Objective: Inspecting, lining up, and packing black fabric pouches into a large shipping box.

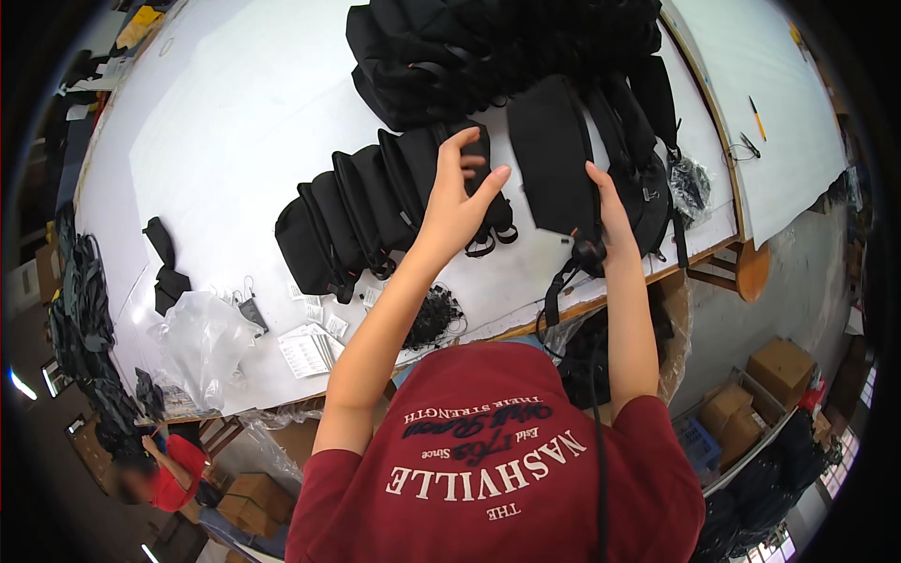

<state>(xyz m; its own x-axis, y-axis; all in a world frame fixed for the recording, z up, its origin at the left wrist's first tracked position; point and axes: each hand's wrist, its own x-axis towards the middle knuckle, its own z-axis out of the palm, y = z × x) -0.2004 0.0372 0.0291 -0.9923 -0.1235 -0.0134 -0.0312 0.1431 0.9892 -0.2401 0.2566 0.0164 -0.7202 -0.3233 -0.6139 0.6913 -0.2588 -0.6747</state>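
Observation:
My right hand (pixel 612 218) grips the right edge of a flat black fabric bag (pixel 552 150), thumb on top and the other fingers hidden under it. The bag is tilted over the table, and a strap with a buckle hangs from its lower end. A small pale tag (pixel 554 240) shows near that end. My left hand (pixel 458 199) is raised with thumb and fingers apart, holding nothing. Its fingers are slightly blurred and hover over the right end of a row of overlapping black bags (pixel 361 202). Whether they touch that row I cannot tell.
A big heap of black bags (pixel 507 47) fills the far side of the white table (pixel 225 141). Near the front edge lie a bundle of black cords (pixel 434 317), printed cards (pixel 308 351) and clear plastic bags (pixel 202 342). Another person (pixel 174 469) is at lower left.

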